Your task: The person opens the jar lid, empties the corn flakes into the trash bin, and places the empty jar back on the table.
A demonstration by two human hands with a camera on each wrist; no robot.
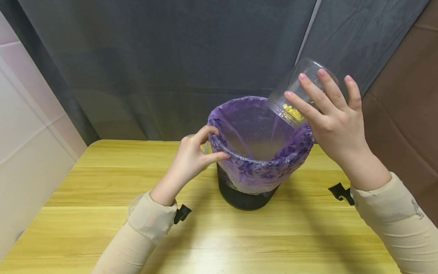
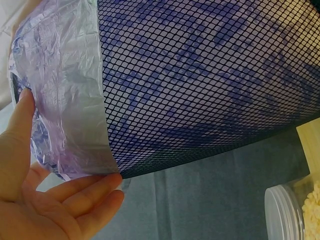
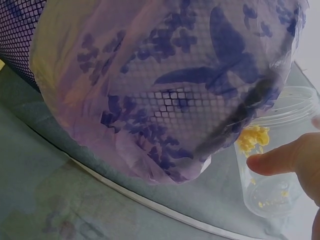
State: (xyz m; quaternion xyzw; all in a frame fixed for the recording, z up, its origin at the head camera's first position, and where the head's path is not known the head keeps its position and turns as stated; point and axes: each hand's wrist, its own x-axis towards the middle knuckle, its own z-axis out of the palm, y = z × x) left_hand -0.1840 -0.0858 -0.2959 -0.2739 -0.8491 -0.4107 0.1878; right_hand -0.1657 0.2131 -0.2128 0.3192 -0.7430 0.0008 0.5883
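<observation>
A black mesh bin (image 1: 244,199) stands on the table, lined with a purple patterned plastic bag (image 1: 263,173) folded over its rim. My left hand (image 1: 186,158) grips the near-left rim, pinching bag and rim between thumb and fingers. In my right hand (image 1: 337,123) is a clear plastic jar (image 1: 309,68), tipped with its mouth down over the bin's right rim. Small yellow pieces (image 1: 292,113) are gathered near the jar's mouth. The right wrist view shows a few yellow bits (image 3: 284,194) by the jar's bottom, and my thumb (image 3: 275,161) against its side.
A second jar with a whitish lid (image 2: 282,215) and pale yellow pieces (image 2: 314,212) stands beside the bin, mostly hidden behind my left hand in the head view. A dark grey curtain (image 1: 164,64) hangs behind the wooden table (image 1: 113,190).
</observation>
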